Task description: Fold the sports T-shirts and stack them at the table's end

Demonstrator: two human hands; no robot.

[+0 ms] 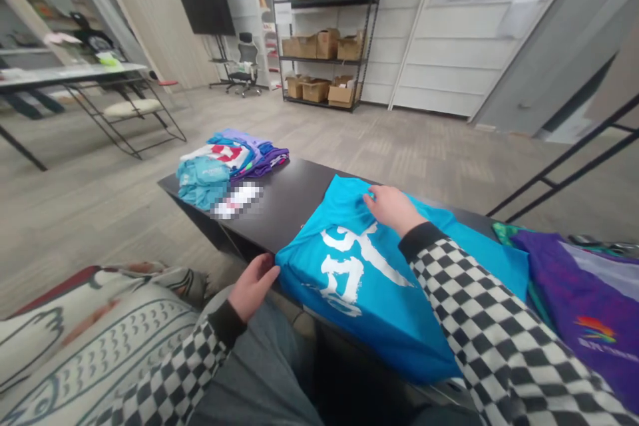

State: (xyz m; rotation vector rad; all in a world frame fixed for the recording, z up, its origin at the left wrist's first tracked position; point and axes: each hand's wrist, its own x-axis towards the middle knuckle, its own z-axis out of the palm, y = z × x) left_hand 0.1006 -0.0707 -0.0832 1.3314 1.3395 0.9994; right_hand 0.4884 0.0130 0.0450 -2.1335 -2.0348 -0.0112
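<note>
A bright blue T-shirt (309,286) with large white brush-style characters lies spread over the dark bench in front of me, its lower part hanging over the near edge. At its near left corner, my left hand (253,287) is closed, with thumb and fingers pinching the fabric. My right hand (394,208) rests on the shirt's far side, its fingers bent together at the cloth near the top edge. Folds run through the fabric between the two hands. Part of the shirt is hidden beneath my right forearm.
A pile of folded clothes (204,180) sits at the bench's (279,196) far left end, beside a blurred white item (238,200). Purple garments (564,279) lie at the right. A patterned fabric cushion (114,326) is at my left. Shelves (324,60) with cardboard boxes stand behind.
</note>
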